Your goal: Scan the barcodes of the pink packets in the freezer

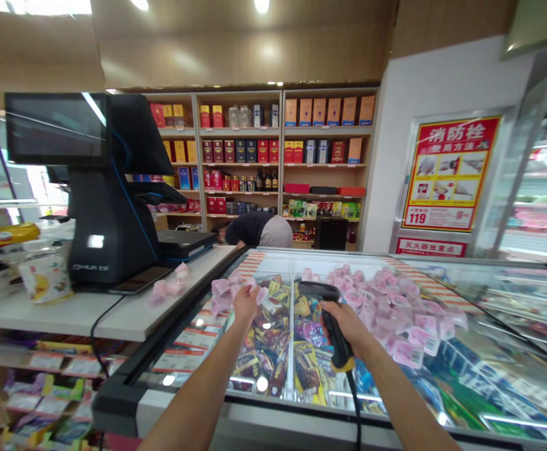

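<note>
In my right hand [348, 326] is a black barcode scanner [333, 319] with a yellow-tipped grip, its cord hanging down past the freezer's front. My left hand [246, 304] is closed at a small pile of pink, clear-wrapped packs [224, 291] and seems to pinch one of them. To the right of the scanner, a larger heap of the same pink packs [390, 304] is spread over the glass freezer top [484, 376], some showing white barcode labels. Through the glass below my hands lie colourful ice cream packages [268, 338].
A cash register [113, 207] stands on the white counter [127, 313] at left, with a few pink packs [170, 288] beside it. Behind the freezer, a person [259, 230] bends down before shelves [240, 131] of boxed goods. A red sign [452, 172] hangs on the right wall.
</note>
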